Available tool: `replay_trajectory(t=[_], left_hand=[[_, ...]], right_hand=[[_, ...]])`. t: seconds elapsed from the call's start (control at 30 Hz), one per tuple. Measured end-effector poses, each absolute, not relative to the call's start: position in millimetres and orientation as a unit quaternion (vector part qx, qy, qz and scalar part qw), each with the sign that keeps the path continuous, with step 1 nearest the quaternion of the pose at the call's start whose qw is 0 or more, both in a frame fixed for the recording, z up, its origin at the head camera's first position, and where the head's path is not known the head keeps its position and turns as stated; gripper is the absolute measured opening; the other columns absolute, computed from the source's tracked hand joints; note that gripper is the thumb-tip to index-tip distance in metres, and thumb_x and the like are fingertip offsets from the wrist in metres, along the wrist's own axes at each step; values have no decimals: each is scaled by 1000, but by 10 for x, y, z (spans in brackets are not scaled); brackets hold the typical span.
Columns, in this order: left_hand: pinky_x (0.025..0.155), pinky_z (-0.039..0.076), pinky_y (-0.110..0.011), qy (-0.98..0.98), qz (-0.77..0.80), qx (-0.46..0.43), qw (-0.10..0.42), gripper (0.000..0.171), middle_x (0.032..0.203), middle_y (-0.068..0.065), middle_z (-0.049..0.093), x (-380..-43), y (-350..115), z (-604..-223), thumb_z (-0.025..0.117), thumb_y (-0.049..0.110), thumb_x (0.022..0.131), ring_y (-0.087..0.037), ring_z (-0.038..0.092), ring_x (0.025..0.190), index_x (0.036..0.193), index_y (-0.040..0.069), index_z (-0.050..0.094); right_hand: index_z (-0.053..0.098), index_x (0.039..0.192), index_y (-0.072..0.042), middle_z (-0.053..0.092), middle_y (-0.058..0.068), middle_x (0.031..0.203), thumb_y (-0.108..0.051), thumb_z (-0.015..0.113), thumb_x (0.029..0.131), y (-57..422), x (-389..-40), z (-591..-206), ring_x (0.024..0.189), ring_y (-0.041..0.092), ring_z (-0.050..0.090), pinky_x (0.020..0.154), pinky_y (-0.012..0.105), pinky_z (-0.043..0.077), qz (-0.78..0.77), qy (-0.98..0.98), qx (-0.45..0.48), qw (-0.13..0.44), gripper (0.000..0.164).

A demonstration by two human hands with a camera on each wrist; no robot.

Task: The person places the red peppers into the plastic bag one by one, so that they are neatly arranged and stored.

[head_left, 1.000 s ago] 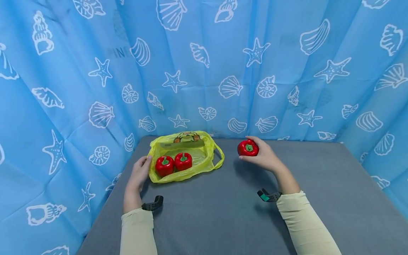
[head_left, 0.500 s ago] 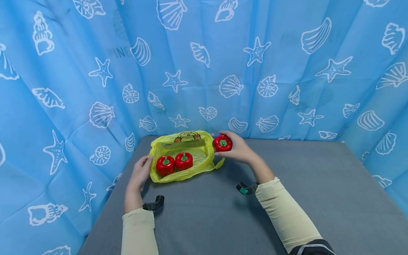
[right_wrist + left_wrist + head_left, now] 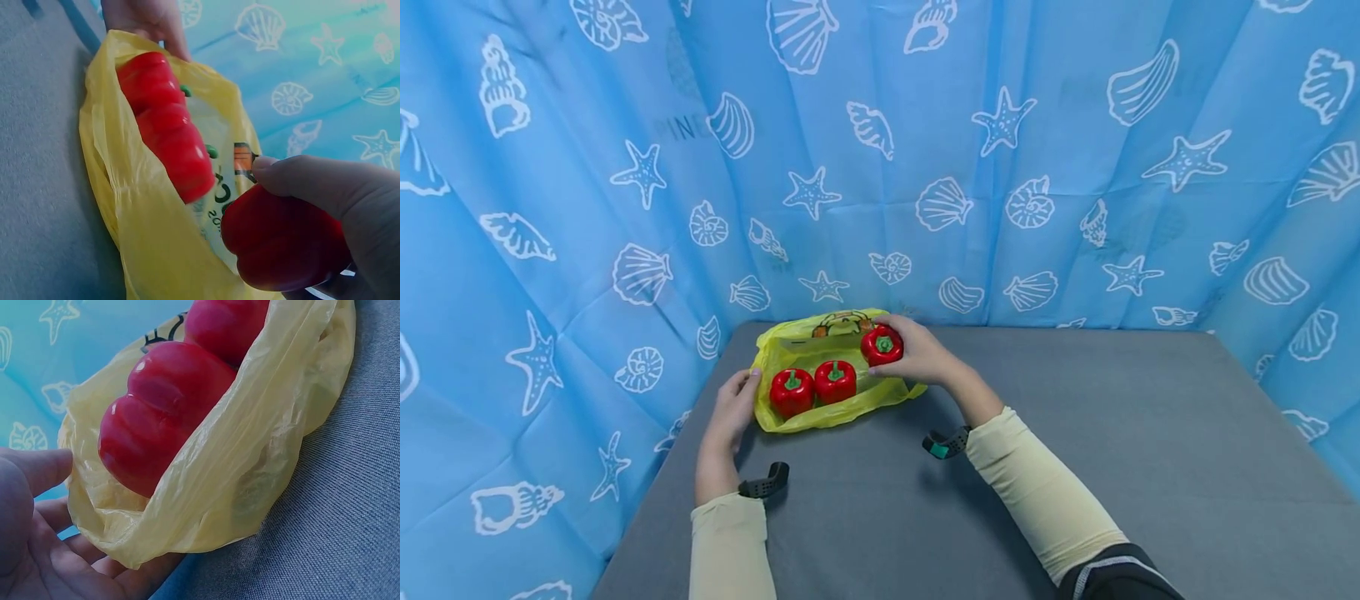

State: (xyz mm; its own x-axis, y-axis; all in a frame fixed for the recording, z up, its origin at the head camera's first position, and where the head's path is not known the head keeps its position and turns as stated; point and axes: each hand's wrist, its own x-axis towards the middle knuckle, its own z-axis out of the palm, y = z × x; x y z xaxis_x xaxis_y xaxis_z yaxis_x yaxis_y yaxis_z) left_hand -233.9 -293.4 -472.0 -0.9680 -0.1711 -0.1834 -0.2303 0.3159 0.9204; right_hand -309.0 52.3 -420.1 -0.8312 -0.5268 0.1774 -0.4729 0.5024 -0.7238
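A yellow plastic bag (image 3: 859, 408) lies on its side on the table, its mouth held wide. Two red bell peppers (image 3: 792, 392) (image 3: 835, 382) with green stems sit side by side inside it. At the bag's left end, my left hand (image 3: 734, 407) holds the edge, thumb at the rim and fingers behind and under the plastic, as the left wrist view shows. My right hand (image 3: 921, 354) grips a third red bell pepper (image 3: 882, 345) between thumb and fingers, over the right part of the bag's opening. In the right wrist view this pepper (image 3: 281, 240) overlaps the printed bag wall.
A grey cloth-covered table (image 3: 1075, 433) stretches out to the right and in front of the bag. Behind and at the left hangs a blue curtain (image 3: 880, 150) with white shell and starfish prints. A black strap sits on each wrist.
My right hand has carried its bell pepper leftward, from the table's middle to over the bag's opening. The left hand and the two peppers in the bag stay in place.
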Motion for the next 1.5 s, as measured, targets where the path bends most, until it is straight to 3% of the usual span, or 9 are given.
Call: replay_trajectory(t=[0.4,0.57,0.93,1.5], left_hand=[[102,48,-38,810,571,-129,29,67,152,-17,45,-2349,-2942,-4738,38,58,112,-29,50,127,158,11,42],[107,47,-42,808,574,-130,33,68,153,-17,44,-2349,-2943,-4724,38,59,111,-30,48,129,159,11,41],[105,47,-40,807,576,-127,32,68,152,-17,44,-2361,-2955,-4737,38,59,112,-29,49,128,159,10,40],[106,49,-39,805,579,-124,32,68,153,-16,44,-2351,-2958,-4736,38,60,111,-28,50,129,159,11,41]], right_hand=[[49,157,-10,60,9,144,-26,91,85,377,-3141,-4351,127,27,61,94,43,60,-391,870,-294,56,85],[49,156,-10,60,10,145,-26,91,85,360,-3134,-4400,127,26,61,99,44,58,-369,880,-293,65,83],[46,157,-8,53,15,155,-27,90,87,321,-3118,-4460,138,30,54,110,48,52,-342,887,-300,80,85],[48,156,-5,57,14,149,-30,88,88,319,-3137,-4521,134,30,57,104,46,55,-329,893,-294,87,82]])
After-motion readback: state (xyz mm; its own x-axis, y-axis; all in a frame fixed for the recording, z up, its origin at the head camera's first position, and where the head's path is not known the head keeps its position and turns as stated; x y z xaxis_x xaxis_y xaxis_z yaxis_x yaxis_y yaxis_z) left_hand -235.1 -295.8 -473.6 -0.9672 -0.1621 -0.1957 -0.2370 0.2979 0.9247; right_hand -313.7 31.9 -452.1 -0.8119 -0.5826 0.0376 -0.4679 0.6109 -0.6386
